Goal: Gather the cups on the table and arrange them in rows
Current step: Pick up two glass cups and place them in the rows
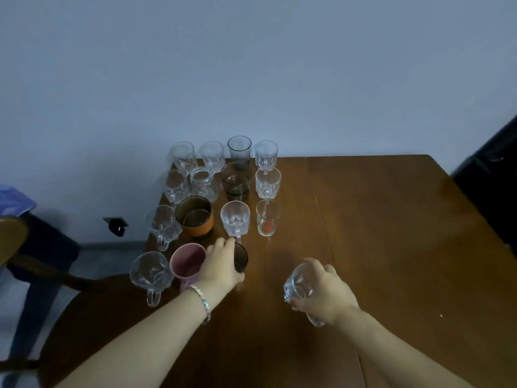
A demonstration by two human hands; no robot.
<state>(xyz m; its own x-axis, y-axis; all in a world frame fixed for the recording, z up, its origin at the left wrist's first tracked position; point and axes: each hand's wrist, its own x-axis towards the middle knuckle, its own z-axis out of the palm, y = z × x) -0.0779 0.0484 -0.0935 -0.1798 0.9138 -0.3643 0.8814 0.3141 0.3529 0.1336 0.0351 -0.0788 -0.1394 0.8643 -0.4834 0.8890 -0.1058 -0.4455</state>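
Note:
Several cups stand in rows at the far left of the brown wooden table [391,219]. My left hand [221,264] is closed over a dark ribbed glass [241,257] in the nearest row, beside a pink mug [187,261] and a clear handled mug [149,271]. My right hand [324,292] holds a clear glass mug [298,281] just above the table, to the right of the rows. Behind them stand an orange-banded dark cup [195,217], a clear mug [235,218] and a small glass with a red mark [267,218].
A pale wall [251,65] rises behind the table. A dark wooden chair [33,261] with blue cloth stands on the left, with a small dark device [116,224] on the floor near it. A dark object [492,177] fills the right edge.

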